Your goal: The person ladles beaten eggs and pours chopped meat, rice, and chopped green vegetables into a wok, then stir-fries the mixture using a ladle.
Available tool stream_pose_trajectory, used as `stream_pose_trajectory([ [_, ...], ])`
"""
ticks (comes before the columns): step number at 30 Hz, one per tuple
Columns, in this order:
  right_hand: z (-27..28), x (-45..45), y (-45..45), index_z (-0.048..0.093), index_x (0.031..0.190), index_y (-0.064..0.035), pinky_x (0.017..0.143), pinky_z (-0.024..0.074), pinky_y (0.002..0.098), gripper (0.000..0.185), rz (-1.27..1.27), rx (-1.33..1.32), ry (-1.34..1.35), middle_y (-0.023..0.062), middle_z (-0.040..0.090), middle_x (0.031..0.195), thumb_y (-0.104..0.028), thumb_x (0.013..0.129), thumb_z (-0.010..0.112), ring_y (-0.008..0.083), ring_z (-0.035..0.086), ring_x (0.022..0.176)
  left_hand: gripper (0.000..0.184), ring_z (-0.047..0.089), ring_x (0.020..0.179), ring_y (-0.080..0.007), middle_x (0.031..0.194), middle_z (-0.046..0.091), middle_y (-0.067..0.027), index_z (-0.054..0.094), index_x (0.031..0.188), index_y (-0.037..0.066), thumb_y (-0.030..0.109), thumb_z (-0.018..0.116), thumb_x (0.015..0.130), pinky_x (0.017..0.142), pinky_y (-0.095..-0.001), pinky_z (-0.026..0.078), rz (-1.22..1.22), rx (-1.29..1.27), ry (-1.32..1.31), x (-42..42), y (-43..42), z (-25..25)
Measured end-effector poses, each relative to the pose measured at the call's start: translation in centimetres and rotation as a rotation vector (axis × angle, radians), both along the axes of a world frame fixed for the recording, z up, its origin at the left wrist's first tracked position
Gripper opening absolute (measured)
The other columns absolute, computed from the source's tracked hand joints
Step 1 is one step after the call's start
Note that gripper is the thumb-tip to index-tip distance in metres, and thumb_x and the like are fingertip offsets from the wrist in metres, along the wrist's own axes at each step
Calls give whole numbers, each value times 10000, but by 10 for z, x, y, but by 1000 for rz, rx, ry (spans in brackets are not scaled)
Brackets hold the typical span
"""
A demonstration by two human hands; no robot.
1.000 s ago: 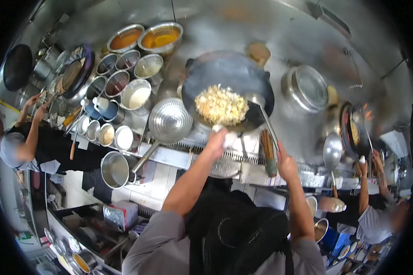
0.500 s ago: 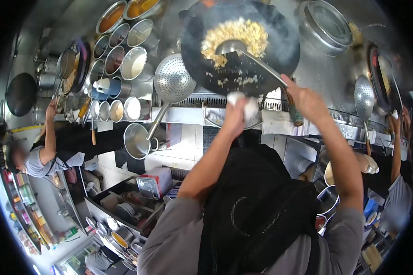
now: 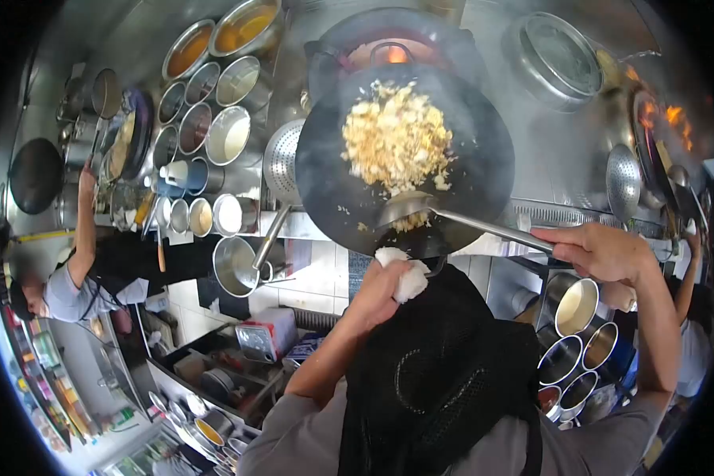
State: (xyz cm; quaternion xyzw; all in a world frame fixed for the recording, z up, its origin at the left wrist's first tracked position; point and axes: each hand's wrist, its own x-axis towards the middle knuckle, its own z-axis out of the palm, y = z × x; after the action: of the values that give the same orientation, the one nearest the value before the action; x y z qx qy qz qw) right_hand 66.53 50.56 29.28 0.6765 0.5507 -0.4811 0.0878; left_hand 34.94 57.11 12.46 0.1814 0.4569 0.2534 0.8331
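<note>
A large dark wok holds a mound of steaming, pale yellow chopped food. At its near edge my left hand is closed round a folded white cloth. The cloth presses against the wok's near side, where any handle is hidden. My right hand grips the handle end of a steel ladle. The ladle's bowl rests inside the wok, just below the food, with some bits around it.
Behind the wok a flame burns in the stove ring. On the left are a perforated strainer and several steel sauce pots. A lidded pot stands back right. Co-workers work at both sides; flames rise at right.
The wok has come back toward me and off the burner, uncovering the flame. My left hand with the cloth moved nearer my body. My right hand and the ladle shifted right and nearer.
</note>
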Motion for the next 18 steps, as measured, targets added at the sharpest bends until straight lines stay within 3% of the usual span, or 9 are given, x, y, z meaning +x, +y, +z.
stream_pose_trajectory([
  [1, -7, 5, -7, 460, 1425, -222, 842, 492, 390, 432, 129, 150, 99, 213, 679, 1023, -332, 1008, 462, 313, 665, 864, 283, 661, 920, -237, 1062, 648, -135, 545, 1157, -1, 83, 589, 890, 740, -361, 554, -4, -56, 64, -4, 4, 7],
  [2, 20, -26, 21, 462, 1424, -222, 808, 500, 413, 425, -38, -84, -79, 223, 673, 975, -307, 1008, 452, 323, 664, 821, 251, 662, 900, -239, 1031, 654, -140, 552, 1119, -9, 104, 581, 897, 725, -361, 550, 8, -41, 66, -1, 16, 3],
  [4, -55, -15, 28, 436, 1437, -223, 799, 507, 445, 436, 36, 394, -18, 223, 668, 978, -295, 1007, 442, 358, 664, 871, 212, 664, 826, -239, 949, 665, -145, 584, 1032, -28, 149, 539, 923, 689, -349, 538, 40, 50, 64, 32, 68, 6],
  [6, -134, -23, 42, 414, 1447, -253, 763, 508, 477, 444, -18, 599, -139, 231, 664, 959, -283, 1006, 450, 376, 655, 818, 209, 654, 817, -219, 927, 654, -119, 571, 1030, -16, 165, 525, 936, 676, -342, 533, -35, 163, 42, 27, 71, -47],
  [8, -140, -50, 43, 403, 1448, -288, 726, 509, 501, 457, -154, 438, -311, 241, 661, 909, -281, 997, 474, 393, 648, 771, 198, 643, 889, -208, 982, 634, -122, 544, 1083, 10, 119, 533, 918, 697, -339, 545, 55, 215, 1, 5, 31, -98],
  [9, -162, -44, 27, 413, 1440, -317, 706, 507, 511, 456, -200, 647, -193, 241, 659, 861, -292, 991, 490, 400, 648, 748, 217, 641, 906, -206, 1030, 624, -123, 541, 1119, 30, 82, 532, 909, 730, -327, 552, 57, 129, 47, -13, 13, -108],
  [13, -111, -29, 6, 432, 1439, -279, 694, 495, 462, 447, -146, 524, -15, 221, 651, 808, -318, 997, 485, 342, 652, 711, 279, 653, 892, -207, 1006, 641, -140, 532, 1129, 22, 6, 542, 850, 685, -318, 557, -39, 136, 58, -27, 4, -37],
  [16, -70, -32, 31, 447, 1435, -251, 712, 483, 406, 442, -134, 217, 39, 208, 642, 794, -352, 1005, 470, 294, 636, 688, 230, 655, 810, -208, 930, 664, -120, 574, 1070, 16, 20, 579, 840, 631, -318, 536, 18, -3, -28, -6, 67, -49],
  [18, -54, -34, 30, 445, 1436, -255, 719, 481, 405, 443, -140, 129, 54, 208, 642, 803, -363, 1007, 466, 302, 631, 688, 182, 643, 770, -207, 903, 684, -95, 607, 1022, 19, 71, 631, 849, 609, -350, 492, -350, 810, 568, 4, 69, -61],
])
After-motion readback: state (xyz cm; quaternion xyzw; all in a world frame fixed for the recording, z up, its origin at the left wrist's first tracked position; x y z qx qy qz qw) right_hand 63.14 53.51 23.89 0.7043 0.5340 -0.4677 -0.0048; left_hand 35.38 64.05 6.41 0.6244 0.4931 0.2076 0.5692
